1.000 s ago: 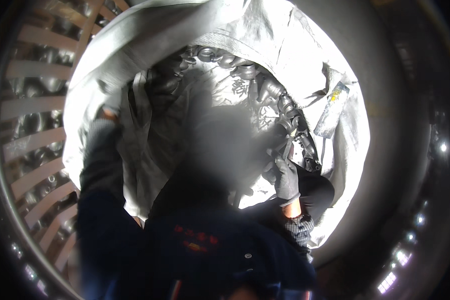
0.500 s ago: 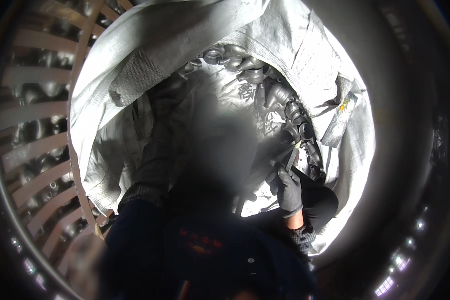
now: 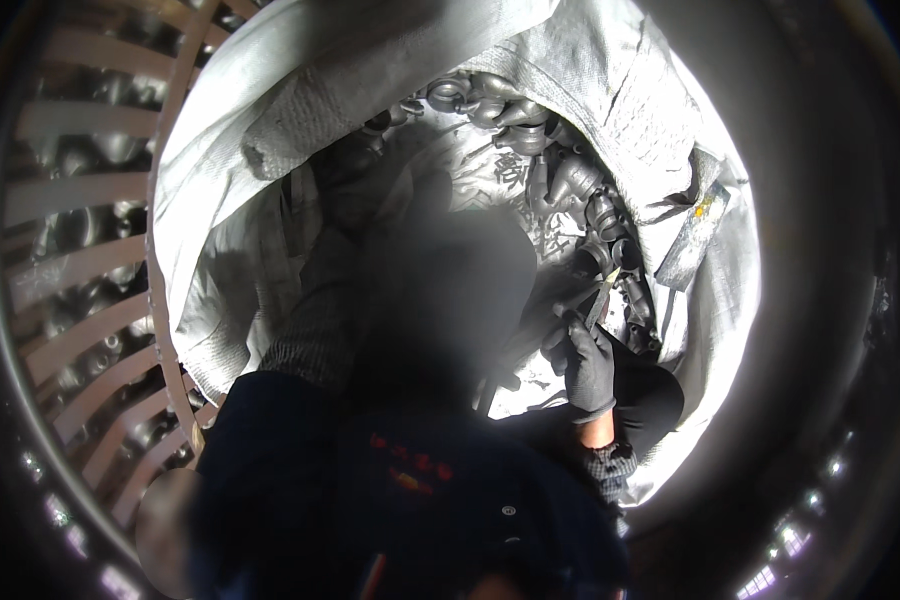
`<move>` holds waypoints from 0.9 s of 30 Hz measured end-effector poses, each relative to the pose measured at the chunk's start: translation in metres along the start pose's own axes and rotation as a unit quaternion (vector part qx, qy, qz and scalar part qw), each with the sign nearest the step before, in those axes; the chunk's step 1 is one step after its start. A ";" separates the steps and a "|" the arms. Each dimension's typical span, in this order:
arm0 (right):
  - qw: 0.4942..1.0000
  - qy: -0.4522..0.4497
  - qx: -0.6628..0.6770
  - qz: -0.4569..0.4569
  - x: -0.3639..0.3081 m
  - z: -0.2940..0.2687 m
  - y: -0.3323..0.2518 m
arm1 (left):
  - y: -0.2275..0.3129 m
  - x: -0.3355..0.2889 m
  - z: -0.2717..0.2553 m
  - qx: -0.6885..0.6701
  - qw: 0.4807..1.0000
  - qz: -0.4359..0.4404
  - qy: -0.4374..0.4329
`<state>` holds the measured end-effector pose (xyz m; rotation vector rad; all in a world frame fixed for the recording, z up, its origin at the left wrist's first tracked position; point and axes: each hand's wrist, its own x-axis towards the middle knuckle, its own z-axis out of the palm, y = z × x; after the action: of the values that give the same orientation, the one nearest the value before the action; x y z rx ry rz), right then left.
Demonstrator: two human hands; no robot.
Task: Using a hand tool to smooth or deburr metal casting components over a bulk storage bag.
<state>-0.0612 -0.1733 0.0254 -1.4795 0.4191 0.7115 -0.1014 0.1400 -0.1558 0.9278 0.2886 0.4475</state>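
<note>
My right hand [image 3: 588, 368], in a dark grey glove, is closed around a flat, narrow strip-like tool [image 3: 600, 302] pointing up and away from me. Its far tip lies close to the grey metal pipe fittings [image 3: 602, 215] heaped along the right inside of a white woven sack [image 3: 710, 330]. On the left, my left forearm [image 3: 315, 335], in a knitted cuff, reaches into the sack's shadow. A large blurred dark shape [image 3: 460, 290] covers the middle, so my left hand and whatever it may hold are hidden.
More grey fittings [image 3: 470, 95] lie along the sack's far inside edge. Left of it stands a brownish slatted metal basket [image 3: 80, 200] with many shiny metal parts behind its bars. A dark-smudged label patch [image 3: 692, 240] sits on the sack's right wall.
The whole view has shifted slightly, with the sack and fittings now a little further right and up. My right hand still grips the strip-like tool, at nearly the same place beside the fittings.
</note>
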 end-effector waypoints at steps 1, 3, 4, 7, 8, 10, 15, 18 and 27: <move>1.000 -0.003 0.015 -0.005 0.000 0.000 0.000 | 0.001 -0.004 0.000 -0.017 1.000 -0.005 0.002; 0.999 -0.021 0.025 -0.024 0.000 -0.001 0.004 | 0.004 -0.011 -0.001 -0.051 0.999 -0.012 0.008; 0.999 -0.022 0.024 -0.027 -0.002 -0.001 0.004 | 0.005 -0.012 -0.002 -0.068 0.997 -0.016 0.010; 0.999 -0.011 0.042 -0.001 -0.002 -0.003 0.007 | 0.010 -0.002 -0.005 -0.122 0.992 -0.024 0.009; 0.999 -0.007 0.043 -0.007 -0.005 -0.002 0.005 | 0.011 0.002 -0.005 -0.142 0.989 -0.030 0.006; 1.000 0.022 0.017 -0.004 -0.007 0.001 -0.001 | 0.014 0.011 -0.009 -0.179 0.983 -0.041 0.003; 0.999 0.009 0.022 -0.029 -0.005 -0.005 0.008 | 0.018 -0.018 -0.015 -0.266 0.961 -0.075 0.005; 0.999 0.012 0.020 -0.029 -0.002 -0.008 0.010 | 0.030 -0.015 -0.031 -0.311 0.946 -0.094 0.019; 0.999 -0.014 0.019 -0.029 0.003 -0.002 0.007 | 0.007 0.048 -0.048 -0.441 0.884 -0.140 0.062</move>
<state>-0.0631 -0.1751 0.0176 -1.4378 0.3652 0.6739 -0.0816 0.2004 -0.1797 -0.0418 0.2878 0.3139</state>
